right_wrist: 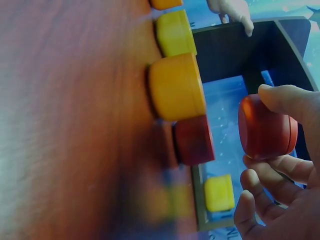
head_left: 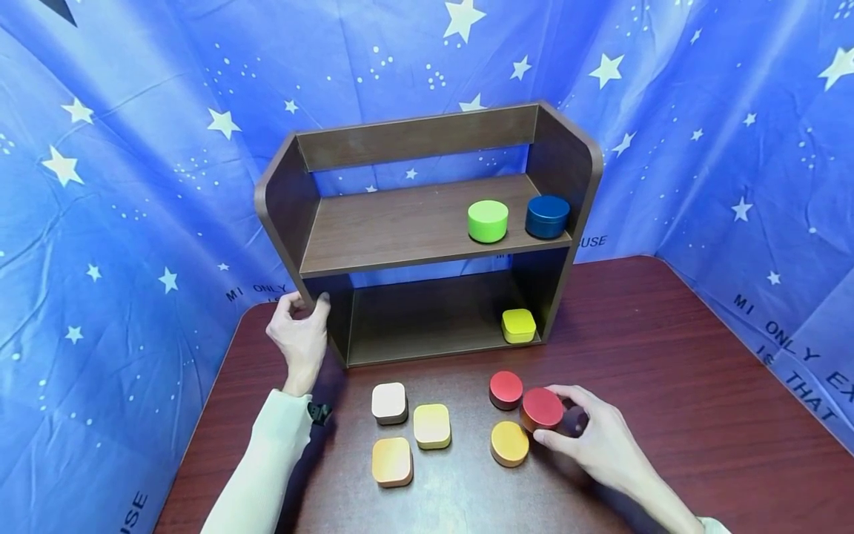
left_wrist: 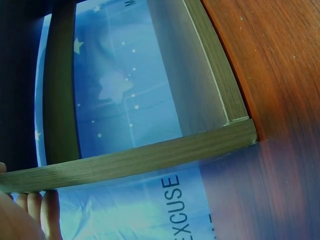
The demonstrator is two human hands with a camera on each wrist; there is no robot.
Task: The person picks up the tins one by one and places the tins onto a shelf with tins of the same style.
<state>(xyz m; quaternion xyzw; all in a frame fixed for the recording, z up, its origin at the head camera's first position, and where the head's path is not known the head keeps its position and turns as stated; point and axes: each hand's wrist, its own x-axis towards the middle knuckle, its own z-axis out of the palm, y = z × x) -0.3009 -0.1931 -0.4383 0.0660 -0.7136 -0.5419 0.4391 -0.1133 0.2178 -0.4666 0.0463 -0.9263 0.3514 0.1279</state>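
Observation:
My right hand (head_left: pixel 597 437) pinches a round red tin (head_left: pixel 542 409) between thumb and fingers; the right wrist view shows this tin (right_wrist: pixel 267 127) raised off the table. Close by on the table stand a second round red tin (head_left: pixel 505 389) and a round orange tin (head_left: pixel 509 443). At the left, my left hand (head_left: pixel 300 337) grips the front edge of the brown shelf's side panel (head_left: pixel 288 200), thumb inside and fingers outside. In the left wrist view, fingers (left_wrist: pixel 50 212) show below that panel edge.
On the upper shelf board (head_left: pixel 400 222) stand a green tin (head_left: pixel 488 221) and a blue tin (head_left: pixel 548 216). The lower board (head_left: pixel 427 315) bears a square yellow tin (head_left: pixel 519 326). White (head_left: pixel 390 403), pale yellow (head_left: pixel 432 426) and orange square tins (head_left: pixel 392 461) stand on the table before the shelf.

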